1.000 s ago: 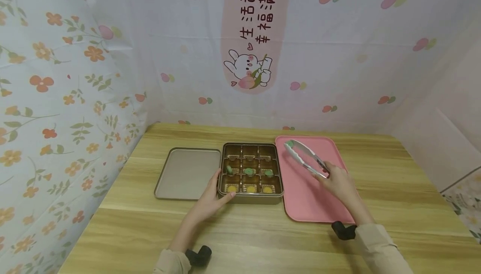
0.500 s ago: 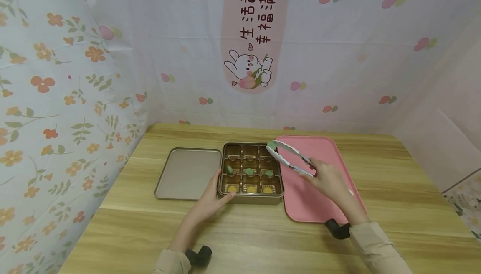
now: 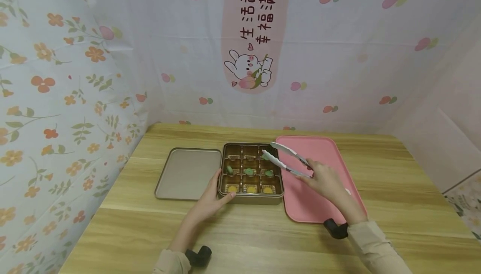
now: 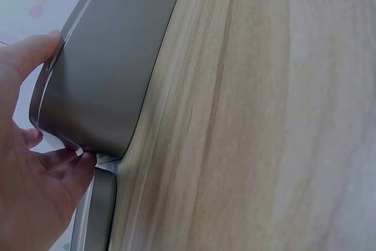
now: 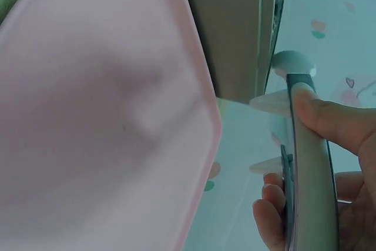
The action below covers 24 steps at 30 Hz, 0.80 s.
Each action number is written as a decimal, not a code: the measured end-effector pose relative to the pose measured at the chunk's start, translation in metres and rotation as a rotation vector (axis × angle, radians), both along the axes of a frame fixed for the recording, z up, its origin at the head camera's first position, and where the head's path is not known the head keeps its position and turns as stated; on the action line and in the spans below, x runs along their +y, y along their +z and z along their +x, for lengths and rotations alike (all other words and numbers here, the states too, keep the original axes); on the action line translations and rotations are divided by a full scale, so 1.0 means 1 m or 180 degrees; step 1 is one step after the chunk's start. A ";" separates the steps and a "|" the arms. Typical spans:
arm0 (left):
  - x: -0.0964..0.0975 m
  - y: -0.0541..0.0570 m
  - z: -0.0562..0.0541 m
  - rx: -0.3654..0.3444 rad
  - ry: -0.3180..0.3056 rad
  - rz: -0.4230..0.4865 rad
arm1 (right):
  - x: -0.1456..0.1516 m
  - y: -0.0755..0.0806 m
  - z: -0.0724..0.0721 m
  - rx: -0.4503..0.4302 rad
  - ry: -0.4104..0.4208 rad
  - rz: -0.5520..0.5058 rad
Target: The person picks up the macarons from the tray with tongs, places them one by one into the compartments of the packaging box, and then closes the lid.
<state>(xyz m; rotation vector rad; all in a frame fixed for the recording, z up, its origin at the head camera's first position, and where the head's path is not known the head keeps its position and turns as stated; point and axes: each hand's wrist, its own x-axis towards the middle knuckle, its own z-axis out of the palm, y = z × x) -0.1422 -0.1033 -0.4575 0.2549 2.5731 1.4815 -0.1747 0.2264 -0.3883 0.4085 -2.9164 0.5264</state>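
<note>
A metal tin (image 3: 249, 199) with square compartments stands mid-table. My left hand (image 3: 210, 201) grips its near left corner, thumb on the rim and fingers around the side, as the left wrist view shows. My right hand (image 3: 325, 182) holds metal tongs (image 5: 314, 174) with pale scalloped tips. The tongs' arms stand apart over the far right compartment, where a green piece (image 3: 265, 157) shows, partly hidden by one tip. Across the middle row lie green pieces (image 3: 249, 172), the left one tilted up. Yellow pieces (image 3: 251, 189) fill the near row's compartments.
A flat metal lid (image 3: 188, 173) lies left of the tin. To the tin's right, close against it, is a pink tray (image 3: 308, 207); a small white thing (image 3: 348, 191) shows on it beside my right wrist. A patterned curtain (image 3: 169, 57) hangs behind the wooden table (image 3: 240, 240).
My right hand has carried the tongs with a green piece left from over the tray to the tin's far right compartment. The tongs have spread and let it go. My left hand stays put.
</note>
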 end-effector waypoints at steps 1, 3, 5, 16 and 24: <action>0.000 0.000 0.000 -0.0001 -0.0003 0.0006 | 0.001 0.000 0.000 -0.0030 -0.0023 -0.0068; 0.001 -0.001 0.000 -0.0001 -0.0003 0.0005 | 0.005 0.000 0.002 -0.0050 -0.0073 -0.0225; 0.001 -0.001 0.000 -0.0002 0.0007 0.0003 | 0.012 -0.002 0.003 -0.0014 -0.0162 -0.0333; 0.001 -0.002 -0.001 0.0017 0.0027 -0.0010 | 0.071 -0.019 0.016 0.0199 -0.0896 -0.0664; 0.000 0.000 0.000 0.0077 -0.0005 -0.0027 | 0.116 -0.034 0.027 0.0005 -0.1472 -0.0653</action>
